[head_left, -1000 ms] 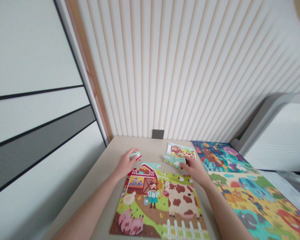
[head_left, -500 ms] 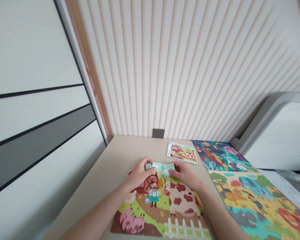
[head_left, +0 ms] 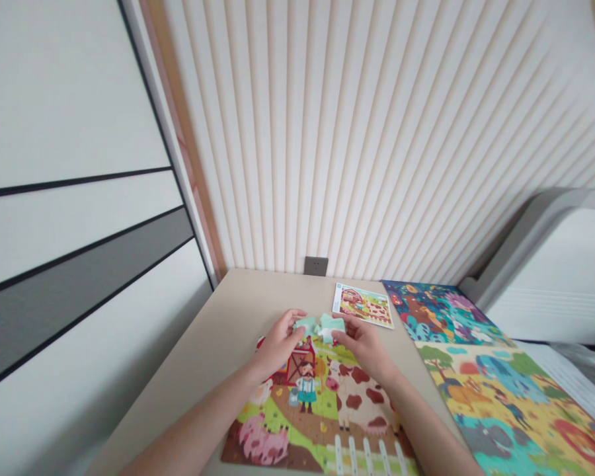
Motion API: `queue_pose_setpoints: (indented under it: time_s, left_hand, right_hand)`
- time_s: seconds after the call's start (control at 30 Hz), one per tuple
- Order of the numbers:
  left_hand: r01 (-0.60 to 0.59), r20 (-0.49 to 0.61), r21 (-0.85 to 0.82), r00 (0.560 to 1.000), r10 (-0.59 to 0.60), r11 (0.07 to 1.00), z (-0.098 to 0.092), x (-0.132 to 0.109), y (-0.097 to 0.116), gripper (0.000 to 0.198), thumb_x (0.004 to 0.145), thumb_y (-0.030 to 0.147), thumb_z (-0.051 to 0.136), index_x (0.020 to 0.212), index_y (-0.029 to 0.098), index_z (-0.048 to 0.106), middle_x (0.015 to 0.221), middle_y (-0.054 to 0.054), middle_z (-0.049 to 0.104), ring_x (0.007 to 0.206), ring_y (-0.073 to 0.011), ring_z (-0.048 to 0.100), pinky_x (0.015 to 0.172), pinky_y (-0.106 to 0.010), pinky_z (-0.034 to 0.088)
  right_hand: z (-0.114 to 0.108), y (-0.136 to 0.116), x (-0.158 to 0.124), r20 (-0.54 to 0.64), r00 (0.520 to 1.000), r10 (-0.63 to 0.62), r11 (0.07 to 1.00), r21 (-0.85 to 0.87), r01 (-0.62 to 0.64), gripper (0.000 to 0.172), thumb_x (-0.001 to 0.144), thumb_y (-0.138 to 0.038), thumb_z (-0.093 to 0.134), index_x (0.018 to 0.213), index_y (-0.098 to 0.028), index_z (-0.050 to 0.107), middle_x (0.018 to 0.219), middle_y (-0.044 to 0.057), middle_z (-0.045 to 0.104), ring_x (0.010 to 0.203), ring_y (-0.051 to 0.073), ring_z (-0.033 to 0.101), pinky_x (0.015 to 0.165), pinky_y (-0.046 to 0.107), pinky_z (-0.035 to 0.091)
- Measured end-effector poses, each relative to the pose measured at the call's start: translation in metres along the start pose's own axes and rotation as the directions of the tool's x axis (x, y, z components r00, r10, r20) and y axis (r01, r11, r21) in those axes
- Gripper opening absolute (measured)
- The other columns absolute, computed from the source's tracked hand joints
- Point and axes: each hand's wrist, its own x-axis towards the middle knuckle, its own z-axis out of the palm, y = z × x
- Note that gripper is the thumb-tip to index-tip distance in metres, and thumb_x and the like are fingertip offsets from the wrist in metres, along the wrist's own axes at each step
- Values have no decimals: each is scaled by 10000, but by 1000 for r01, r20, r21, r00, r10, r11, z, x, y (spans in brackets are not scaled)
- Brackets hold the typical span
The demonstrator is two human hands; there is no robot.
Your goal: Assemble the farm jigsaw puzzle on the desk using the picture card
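A farm puzzle [head_left: 322,410] with a cow, a farmer and a pink pig lies flat on the beige table. Over its far edge, my left hand [head_left: 280,340] pinches a pale green puzzle piece [head_left: 306,325] between thumb and fingers. My right hand [head_left: 359,340] grips another pale green and white piece [head_left: 331,326] from its right side. The two pieces are close together, and whether they touch is hard to tell. My forearms cover parts of the puzzle's left and right sides.
A small picture card [head_left: 363,305] of the farm scene lies beyond my right hand. Further right are a dark blue forest puzzle [head_left: 441,314] and a yellow animal puzzle [head_left: 515,403]. The ribbed wall, with a socket [head_left: 316,266], borders the table's far edge.
The two pale pieces, side by side before, are now tilted and look more separated. The right piece is raised a little. Both hands keep their holds.
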Motion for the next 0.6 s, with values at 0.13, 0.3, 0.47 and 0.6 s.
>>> queue_pose_setpoints:
  time_s: [0.13,0.3,0.47,0.6]
  left_hand:
    - [-73,118,22,991,70,997,10,-6,6,343,950,439,539,1221,235,585,1241,-66,649,1126,-220,619,968,-324,485]
    - [-103,154,85,984,90,991,4,0,-5,401,877,362,656,1254,239,598,1205,-56,677,1103,-234,635,974,-342,489]
    - [-93,-62,132,993,102,987,-19,16,-19,465,901,324,587,1354,226,553,1378,-76,593,1266,-243,556,1086,-357,416]
    - [-90,-162,165,980,117,982,-29,23,-26,437,903,293,550,1337,243,572,1393,-58,584,1305,-231,526,1120,-357,379]
  right_hand:
    - [16,3,-2,-32,999,-30,979,-201,23,488,850,-474,701,1254,-205,655,837,21,678,704,170,584,649,297,480]
    - [28,-7,-4,94,980,-174,892,-406,197,351,984,-412,521,1252,-251,679,1029,65,686,915,207,623,852,326,491]
    - [26,1,-2,101,978,-183,639,-744,196,414,986,-433,508,1327,-228,621,1243,129,611,1165,274,541,1037,405,399]
    - [26,11,2,143,977,-161,531,-822,208,467,936,-461,584,1342,-230,598,1320,123,577,1218,283,506,1051,407,375]
